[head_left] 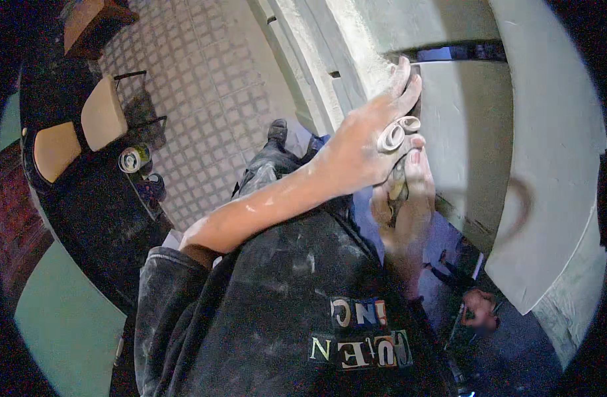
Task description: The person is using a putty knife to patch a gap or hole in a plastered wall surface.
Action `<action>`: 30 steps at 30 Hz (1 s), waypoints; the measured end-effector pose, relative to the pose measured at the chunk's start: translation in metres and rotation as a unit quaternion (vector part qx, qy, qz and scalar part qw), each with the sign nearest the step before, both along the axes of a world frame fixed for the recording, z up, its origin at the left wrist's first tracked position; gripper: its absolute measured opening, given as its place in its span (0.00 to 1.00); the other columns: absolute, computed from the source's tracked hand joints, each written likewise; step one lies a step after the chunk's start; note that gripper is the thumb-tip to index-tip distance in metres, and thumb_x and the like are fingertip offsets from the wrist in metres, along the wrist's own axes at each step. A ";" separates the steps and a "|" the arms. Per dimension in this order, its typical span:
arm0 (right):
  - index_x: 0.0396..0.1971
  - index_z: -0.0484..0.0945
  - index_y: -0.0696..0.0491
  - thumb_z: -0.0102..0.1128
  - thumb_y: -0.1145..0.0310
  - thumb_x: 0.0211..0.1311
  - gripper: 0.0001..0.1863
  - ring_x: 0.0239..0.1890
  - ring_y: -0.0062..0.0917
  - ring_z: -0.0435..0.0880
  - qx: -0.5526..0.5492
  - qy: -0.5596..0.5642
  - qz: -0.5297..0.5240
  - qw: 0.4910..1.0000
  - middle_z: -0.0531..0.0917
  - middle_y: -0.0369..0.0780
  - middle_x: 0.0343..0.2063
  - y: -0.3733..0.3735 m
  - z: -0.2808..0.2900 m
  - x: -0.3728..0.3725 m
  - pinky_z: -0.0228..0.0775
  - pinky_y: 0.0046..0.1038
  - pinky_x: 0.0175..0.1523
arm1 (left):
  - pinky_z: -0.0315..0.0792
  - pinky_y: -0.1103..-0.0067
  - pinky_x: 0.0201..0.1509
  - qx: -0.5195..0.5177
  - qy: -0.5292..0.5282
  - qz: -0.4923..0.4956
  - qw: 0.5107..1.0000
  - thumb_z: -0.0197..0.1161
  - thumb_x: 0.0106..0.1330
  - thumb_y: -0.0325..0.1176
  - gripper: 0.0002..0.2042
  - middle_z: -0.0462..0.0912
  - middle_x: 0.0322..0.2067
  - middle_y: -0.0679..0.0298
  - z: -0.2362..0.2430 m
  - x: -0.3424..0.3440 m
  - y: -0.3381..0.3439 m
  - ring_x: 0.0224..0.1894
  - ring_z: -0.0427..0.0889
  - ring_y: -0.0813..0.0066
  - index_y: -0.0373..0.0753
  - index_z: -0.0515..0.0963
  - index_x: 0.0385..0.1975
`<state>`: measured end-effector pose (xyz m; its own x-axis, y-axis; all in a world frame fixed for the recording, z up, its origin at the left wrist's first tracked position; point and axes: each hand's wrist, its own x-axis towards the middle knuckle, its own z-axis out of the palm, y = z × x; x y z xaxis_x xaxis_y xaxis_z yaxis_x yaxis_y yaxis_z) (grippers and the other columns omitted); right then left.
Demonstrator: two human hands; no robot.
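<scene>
My left hand (364,142), dusted with white powder, reaches across to the pale plastered panel (462,126). Its two upper fingers stretch toward a dark slot in the panel, while a white rolled sheet (391,137) with curled ends is tucked between its fingers. Just below, my right hand (419,192) is closed around a tool with a yellowish handle (399,185). Most of that tool is hidden by my hands, and its kind cannot be made out. Both hands are close together at the panel's left side.
A rough white ledge (356,40) runs beside the panel. On the left are a tiled floor (191,92), a beige chair (104,114) and a green-and-silver can (134,159) on a dark surface. Toward the lower right appears a small figure of a person (481,308).
</scene>
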<state>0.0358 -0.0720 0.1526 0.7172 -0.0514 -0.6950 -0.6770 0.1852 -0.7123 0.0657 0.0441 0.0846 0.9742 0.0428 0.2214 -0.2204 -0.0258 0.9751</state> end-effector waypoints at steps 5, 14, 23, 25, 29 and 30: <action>0.40 0.73 0.50 0.48 0.52 0.76 0.16 0.11 0.17 0.65 -0.073 0.002 -0.029 0.997 0.72 0.33 0.17 0.001 0.009 -0.013 0.54 0.20 0.13 | 0.63 0.71 0.71 -0.018 0.007 -0.027 0.999 0.64 0.63 0.30 0.36 0.52 0.74 0.45 -0.004 -0.013 -0.005 0.75 0.56 0.53 0.39 0.59 0.73; 0.36 0.71 0.48 0.52 0.55 0.74 0.13 0.08 0.18 0.65 -0.112 -0.116 0.076 0.984 0.71 0.35 0.16 -0.012 -0.011 -0.020 0.52 0.21 0.10 | 0.76 0.70 0.60 0.050 0.008 -0.018 0.999 0.61 0.60 0.17 0.37 0.49 0.73 0.39 -0.001 -0.019 -0.007 0.69 0.69 0.55 0.35 0.58 0.72; 0.42 0.72 0.49 0.52 0.60 0.75 0.09 0.19 0.17 0.75 0.027 -0.013 -0.055 0.998 0.77 0.35 0.25 -0.007 -0.021 -0.015 0.65 0.21 0.19 | 0.72 0.74 0.62 -0.139 0.074 -0.019 0.987 0.62 0.64 0.23 0.34 0.56 0.74 0.54 -0.021 -0.029 -0.011 0.68 0.69 0.67 0.39 0.59 0.72; 0.43 0.73 0.48 0.52 0.60 0.75 0.08 0.25 0.17 0.78 -0.031 0.015 -0.088 0.996 0.79 0.34 0.28 -0.018 -0.020 -0.021 0.72 0.20 0.25 | 0.72 0.75 0.62 -0.093 0.060 0.013 0.994 0.63 0.64 0.23 0.35 0.57 0.74 0.54 -0.024 -0.024 -0.024 0.66 0.71 0.68 0.38 0.59 0.72; 0.39 0.74 0.49 0.51 0.61 0.74 0.08 0.24 0.19 0.78 0.078 0.023 0.005 0.997 0.78 0.34 0.24 -0.040 -0.016 -0.007 0.71 0.19 0.24 | 0.70 0.76 0.63 -0.090 0.081 0.024 0.992 0.64 0.64 0.25 0.35 0.59 0.73 0.51 -0.018 -0.005 -0.008 0.63 0.75 0.67 0.37 0.60 0.72; 0.39 0.74 0.50 0.52 0.61 0.74 0.08 0.24 0.20 0.78 0.106 0.027 0.034 0.993 0.78 0.35 0.25 -0.041 -0.012 -0.008 0.70 0.20 0.24 | 0.70 0.76 0.64 -0.056 0.054 0.055 0.995 0.64 0.64 0.26 0.35 0.58 0.73 0.51 -0.013 -0.001 -0.003 0.63 0.75 0.65 0.37 0.60 0.72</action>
<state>0.0282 -0.1129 0.1408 0.6749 0.1470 -0.7232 -0.7296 0.2797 -0.6240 0.0643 0.0407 0.0719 0.9802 0.1690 0.1031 -0.1156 0.0658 0.9911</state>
